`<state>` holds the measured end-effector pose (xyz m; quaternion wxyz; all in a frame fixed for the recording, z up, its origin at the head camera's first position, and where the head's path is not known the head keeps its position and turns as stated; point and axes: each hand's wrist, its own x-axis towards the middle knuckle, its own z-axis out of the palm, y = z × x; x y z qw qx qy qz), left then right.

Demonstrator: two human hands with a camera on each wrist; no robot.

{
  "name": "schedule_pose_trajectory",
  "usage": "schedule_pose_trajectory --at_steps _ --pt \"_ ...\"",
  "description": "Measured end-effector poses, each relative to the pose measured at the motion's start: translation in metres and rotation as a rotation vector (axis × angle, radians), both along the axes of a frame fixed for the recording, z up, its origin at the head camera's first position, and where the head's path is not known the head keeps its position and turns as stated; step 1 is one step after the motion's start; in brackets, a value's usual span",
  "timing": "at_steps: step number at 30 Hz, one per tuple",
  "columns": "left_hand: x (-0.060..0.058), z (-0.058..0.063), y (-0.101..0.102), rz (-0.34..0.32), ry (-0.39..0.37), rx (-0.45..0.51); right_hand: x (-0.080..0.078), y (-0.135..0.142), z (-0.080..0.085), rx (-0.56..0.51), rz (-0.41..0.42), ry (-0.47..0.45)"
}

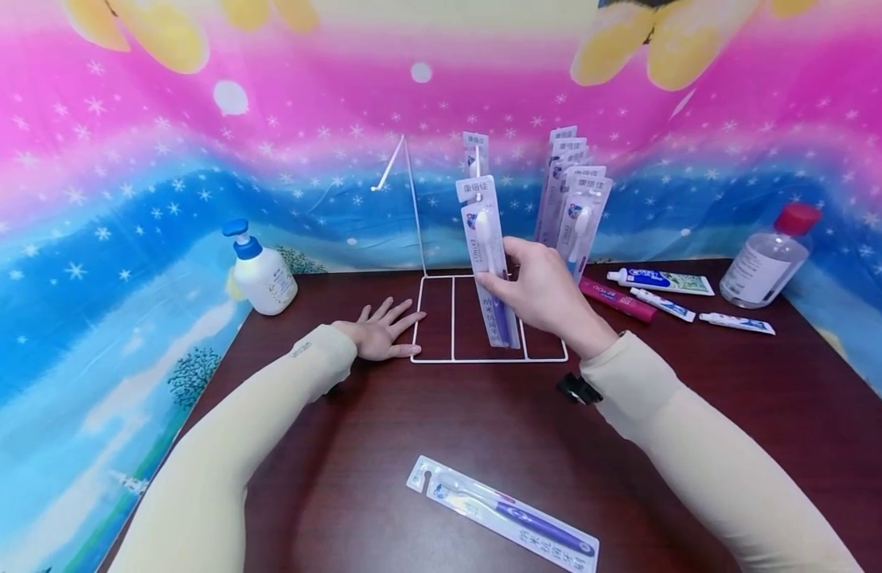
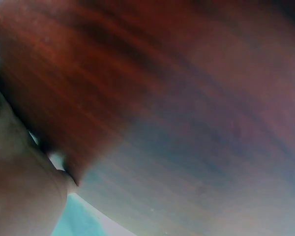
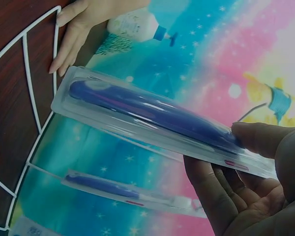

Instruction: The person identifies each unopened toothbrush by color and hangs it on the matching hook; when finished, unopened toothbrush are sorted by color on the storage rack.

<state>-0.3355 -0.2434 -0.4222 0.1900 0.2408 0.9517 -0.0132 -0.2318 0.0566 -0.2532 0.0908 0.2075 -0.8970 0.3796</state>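
Observation:
My right hand (image 1: 544, 286) pinches a packaged toothbrush (image 1: 500, 318) with a purple handle, thumb on one side and fingers on the other. The package stands nearly upright before the middle of a white wire rack (image 1: 484, 361). Whether its top notch is on the hook cannot be told. Behind it hangs another packaged toothbrush (image 3: 108, 189). My left hand (image 1: 384, 330) rests on the table with fingers spread, fingertips at the rack base's left side. A third purple toothbrush package (image 1: 513, 517) lies near the table's front.
Several toothbrush packages (image 1: 584, 223) hang at the rack's right. The left wire hook (image 1: 389, 163) is bare. A white pump bottle (image 1: 265, 278) stands at left. Toothpaste tubes (image 1: 663, 281) and a red-capped clear bottle (image 1: 763, 263) are at right. A patterned cloth (image 1: 341, 215) backs the table.

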Motion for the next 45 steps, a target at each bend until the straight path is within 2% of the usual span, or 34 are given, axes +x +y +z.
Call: schedule_pose_trajectory --at_steps 6,13,18,25,31,38,45 --pt "-0.002 0.001 0.000 -0.001 -0.004 -0.004 -0.018 0.000 -0.005 0.002 -0.018 -0.056" --pt "-0.002 0.003 0.001 -0.003 -0.001 -0.019 -0.056 -0.009 -0.004 -0.033 -0.039 -0.132" --pt "0.002 0.006 0.003 -0.019 -0.004 -0.014 -0.084 -0.019 -0.004 -0.034 -0.099 -0.186" --pt "0.003 0.004 0.003 -0.018 0.009 -0.019 -0.114 -0.029 -0.006 -0.017 -0.222 -0.181" --pt "0.000 0.000 0.001 0.002 -0.002 -0.009 -0.126 -0.034 -0.005 0.005 -0.284 -0.202" --pt "-0.002 -0.002 0.001 -0.009 0.008 0.005 -0.130 -0.038 -0.003 0.001 -0.297 -0.194" --pt "-0.001 -0.002 -0.001 -0.009 0.002 -0.001 -0.131 -0.037 -0.004 -0.003 -0.289 -0.225"
